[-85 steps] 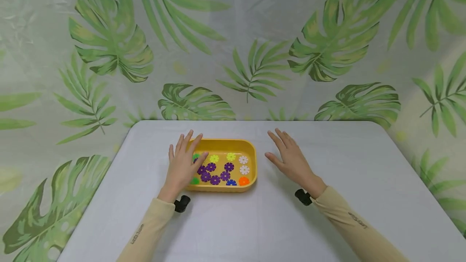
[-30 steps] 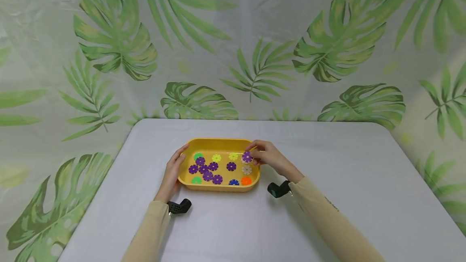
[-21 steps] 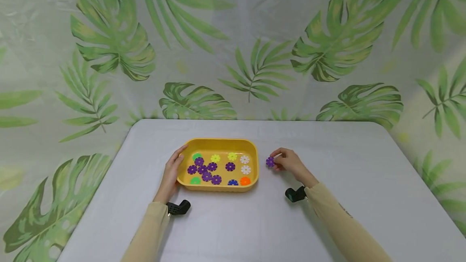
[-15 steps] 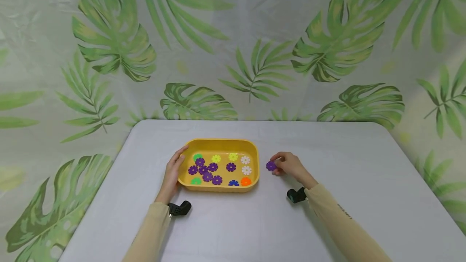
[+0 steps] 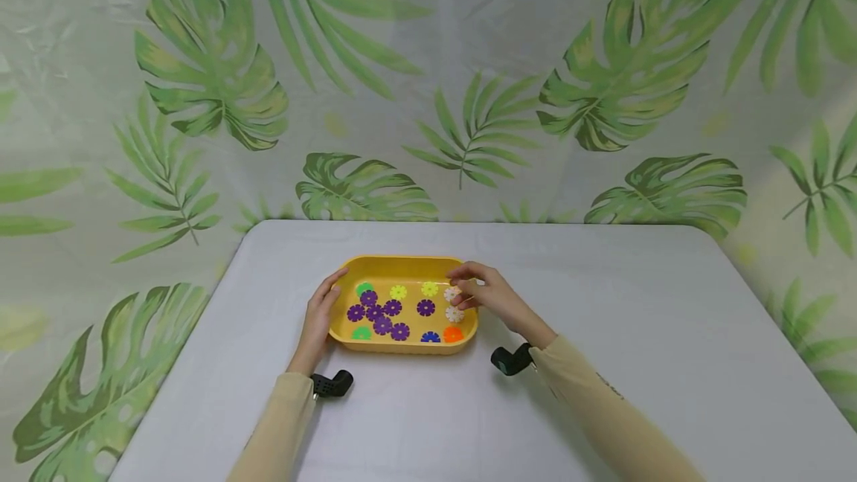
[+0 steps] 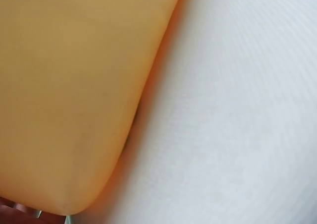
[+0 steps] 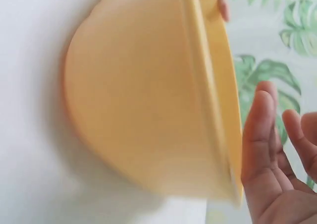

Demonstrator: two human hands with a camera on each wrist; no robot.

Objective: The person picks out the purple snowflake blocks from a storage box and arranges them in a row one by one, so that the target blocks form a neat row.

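Observation:
A yellow plastic tray [image 5: 402,348] holds flat, notched snowflake discs. Several purple discs [image 5: 382,326] cluster at left centre, and a lone purple disc [image 5: 425,308] lies to their right. My left hand [image 5: 315,322] grips the tray's left end, its fingers at the rim. Over the right end hovers my right hand [image 5: 492,296], fingers loosely bent and apart, nothing visible between them. Beneath its fingertips are white discs [image 5: 454,315]. In the right wrist view, the right hand [image 7: 277,169] is beside the tray's rim; the tray's outer wall [image 7: 143,85] fills much of that view.
Also in the tray are yellow discs [image 5: 398,292], green discs [image 5: 361,333], a blue disc [image 5: 431,337] and an orange disc [image 5: 453,335]. The white-covered table [image 5: 636,303] meets a leaf-print cloth [image 5: 469,58] at the back.
My right hand lifted a purple disc out of the tray and carried it right, then came back left over the tray; that disc is out of sight now. The left hand came to the tray's left end.

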